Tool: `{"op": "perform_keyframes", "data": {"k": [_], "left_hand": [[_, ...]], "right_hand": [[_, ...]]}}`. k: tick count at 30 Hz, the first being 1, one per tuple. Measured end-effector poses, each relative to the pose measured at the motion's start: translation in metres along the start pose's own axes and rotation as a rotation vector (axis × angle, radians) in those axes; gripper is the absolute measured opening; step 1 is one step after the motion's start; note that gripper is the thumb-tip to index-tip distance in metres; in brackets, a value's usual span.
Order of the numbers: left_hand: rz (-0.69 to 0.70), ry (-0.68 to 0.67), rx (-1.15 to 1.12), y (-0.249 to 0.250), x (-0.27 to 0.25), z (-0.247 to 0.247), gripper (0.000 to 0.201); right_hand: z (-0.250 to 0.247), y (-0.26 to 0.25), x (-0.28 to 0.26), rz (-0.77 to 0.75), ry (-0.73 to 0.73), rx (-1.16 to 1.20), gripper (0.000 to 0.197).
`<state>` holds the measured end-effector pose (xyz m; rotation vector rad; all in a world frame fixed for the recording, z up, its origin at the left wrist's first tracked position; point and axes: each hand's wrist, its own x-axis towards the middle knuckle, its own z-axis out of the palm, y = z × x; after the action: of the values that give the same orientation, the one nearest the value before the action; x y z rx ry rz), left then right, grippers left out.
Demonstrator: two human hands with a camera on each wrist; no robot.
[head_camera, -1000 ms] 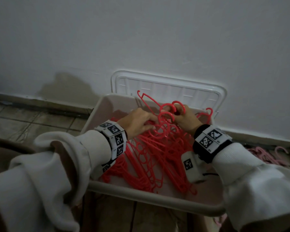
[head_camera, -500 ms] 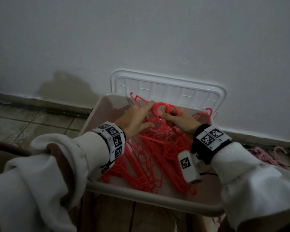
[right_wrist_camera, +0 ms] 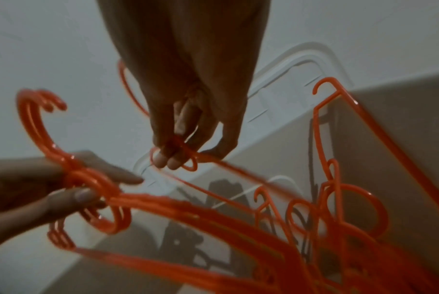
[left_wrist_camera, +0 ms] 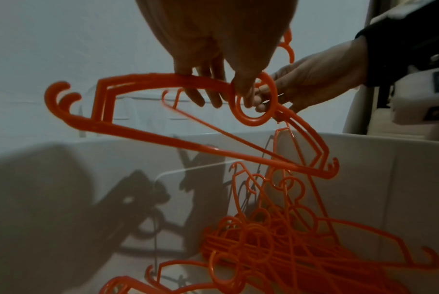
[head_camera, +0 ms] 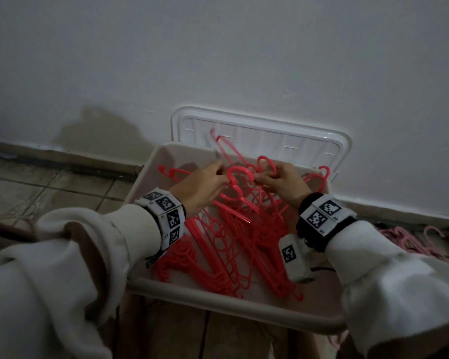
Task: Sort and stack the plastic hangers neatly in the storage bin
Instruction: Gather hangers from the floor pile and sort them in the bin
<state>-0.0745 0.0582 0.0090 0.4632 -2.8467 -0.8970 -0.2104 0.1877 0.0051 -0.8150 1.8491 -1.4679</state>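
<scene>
A beige storage bin [head_camera: 228,305] stands on the floor against the wall with a loose heap of red plastic hangers [head_camera: 233,237] inside. Over its far half, my left hand [head_camera: 219,174] grips a pair of matched red hangers [left_wrist_camera: 137,129] near their hooks, thumb and fingers curled round them. Close to its right, my right hand [head_camera: 263,178] pinches the hook of a thinner red hanger [right_wrist_camera: 178,159] between fingers and thumb. In the left wrist view the held pair hangs above the heap [left_wrist_camera: 276,248].
The bin's white lid [head_camera: 309,143] leans on the wall right behind the bin. Pale pink hangers [head_camera: 405,237] lie on the tiled floor to the right. Bare tiles [head_camera: 49,187] stretch to the left. The lighting is dim.
Both hands stay over the bin's far half and keep working the hooks together. A hanger arm now pokes higher in front of the lid, and another end sticks out left of my left hand.
</scene>
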Motion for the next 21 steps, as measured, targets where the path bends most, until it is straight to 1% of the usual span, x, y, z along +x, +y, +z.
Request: {"op": "perform_keyframes", "data": {"k": [2, 3, 5, 7, 8, 9, 10, 12, 15, 17, 19, 20, 21], "left_hand": [[0.082, 0.056, 0.011, -0.001, 0.000, 0.001, 0.033], [0.133, 0.062, 0.046, -0.002, -0.002, 0.000, 0.038], [0.214, 0.043, 0.151, -0.006, -0.003, 0.003, 0.043], [0.223, 0.069, 0.231, -0.003, -0.003, 0.004, 0.045], [0.207, 0.090, 0.257, 0.002, -0.004, 0.003, 0.043], [0.152, 0.081, 0.273, 0.006, -0.005, 0.003, 0.041], [0.082, 0.052, 0.299, 0.008, -0.005, 0.003, 0.039], [0.008, -0.022, 0.346, 0.009, -0.004, 0.004, 0.038], [0.002, -0.066, 0.474, 0.000, -0.004, 0.013, 0.038], [0.029, -0.086, 0.580, -0.005, -0.004, 0.017, 0.044], [-0.007, -0.111, 0.575, -0.006, -0.004, 0.017, 0.051], [-0.028, -0.129, 0.545, -0.007, -0.005, 0.016, 0.056], [-0.054, -0.155, 0.519, -0.009, -0.005, 0.015, 0.058]], "right_hand": [[0.006, 0.005, 0.000, -0.010, -0.036, -0.075, 0.012], [0.008, 0.008, 0.001, -0.006, -0.047, -0.072, 0.009], [0.010, 0.011, 0.000, 0.050, -0.064, 0.006, 0.013], [0.013, 0.010, 0.000, 0.072, -0.090, 0.042, 0.018], [0.015, 0.010, -0.001, 0.069, -0.111, 0.037, 0.019], [0.016, 0.012, 0.000, 0.063, -0.124, 0.038, 0.020], [0.018, 0.013, 0.000, 0.066, -0.128, 0.045, 0.022], [0.020, 0.012, 0.002, 0.105, -0.130, 0.023, 0.023], [0.020, 0.007, 0.003, 0.187, -0.195, -0.053, 0.018], [0.021, 0.004, 0.005, 0.263, -0.220, -0.049, 0.020], [0.021, 0.003, 0.008, 0.289, -0.244, -0.042, 0.015], [0.019, 0.004, 0.011, 0.278, -0.243, -0.138, 0.012], [0.014, 0.006, 0.015, 0.243, -0.232, -0.340, 0.017]]}}
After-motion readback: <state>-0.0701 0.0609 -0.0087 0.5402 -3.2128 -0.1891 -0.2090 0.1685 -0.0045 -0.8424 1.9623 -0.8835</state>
